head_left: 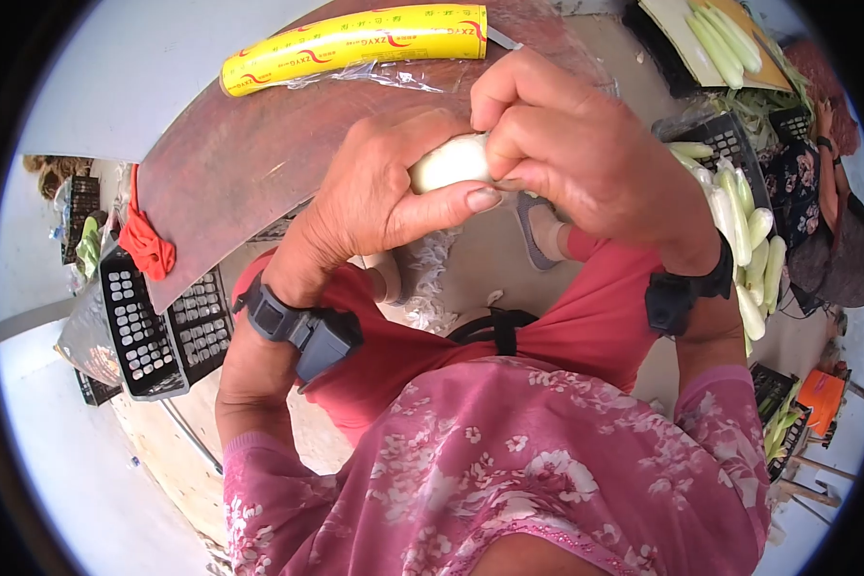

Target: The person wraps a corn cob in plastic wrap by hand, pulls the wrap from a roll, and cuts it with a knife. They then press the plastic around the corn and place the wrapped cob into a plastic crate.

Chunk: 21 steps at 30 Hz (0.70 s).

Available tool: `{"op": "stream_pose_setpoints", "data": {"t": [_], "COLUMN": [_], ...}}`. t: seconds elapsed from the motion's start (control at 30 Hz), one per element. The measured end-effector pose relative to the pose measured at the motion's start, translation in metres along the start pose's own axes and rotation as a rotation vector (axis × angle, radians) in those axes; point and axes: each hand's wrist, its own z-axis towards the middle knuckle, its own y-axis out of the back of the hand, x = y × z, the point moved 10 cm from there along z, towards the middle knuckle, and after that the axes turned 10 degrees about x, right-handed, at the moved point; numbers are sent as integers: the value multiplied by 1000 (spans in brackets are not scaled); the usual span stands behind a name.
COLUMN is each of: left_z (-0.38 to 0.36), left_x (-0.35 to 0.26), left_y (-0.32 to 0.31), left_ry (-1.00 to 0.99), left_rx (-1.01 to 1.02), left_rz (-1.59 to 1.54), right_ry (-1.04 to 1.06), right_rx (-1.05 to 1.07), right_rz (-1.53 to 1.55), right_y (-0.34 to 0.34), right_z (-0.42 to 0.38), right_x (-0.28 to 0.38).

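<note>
My left hand (379,182) is wrapped round a pale, whitish-green vegetable (450,164), its thumb lying along the near side. At the right end of the vegetable is my right hand (571,144), fingers curled and pinched together against it. Whether those fingers also hold a leaf or film cannot be made out. Both hands are raised in front of the reddish-brown table (250,144). Beyond them on the table lies a yellow printed roll (355,45), with clear plastic film (384,75) along its near edge.
A red cloth (145,240) hangs at the table's left corner, above black crates (144,326). Long pale vegetables (739,216) are piled at the right, near another crate (725,139). More lie on a board (677,34) at the upper right. Another person's arm (826,182) shows at the far right.
</note>
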Motion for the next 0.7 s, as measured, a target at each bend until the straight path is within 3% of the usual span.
{"op": "stream_pose_setpoints", "data": {"t": [0.1,0.2,0.3,0.4,0.6,0.7], "left_z": [0,-3,-7,-8,-11,-11], "left_x": [-9,-9,-2,-1,-2,-3], "left_y": [6,12,16,19,22,21], "left_ry": [-70,-101,-111,-95,-107,-100], "left_rx": [-89,-167,-226,-245,-276,-269], "left_rz": [37,17,-6,-22,31,49], "right_ry": [69,-24,-78,-134,-436,-487], "right_rx": [-28,65,-96,-85,-109,-105], "right_rz": [42,152,341,502,609,611], "right_y": [15,20,31,25,10,3], "right_z": [1,-5,-10,-13,-12,-9], "right_x": [2,-10,-21,-28,-48,-53]}}
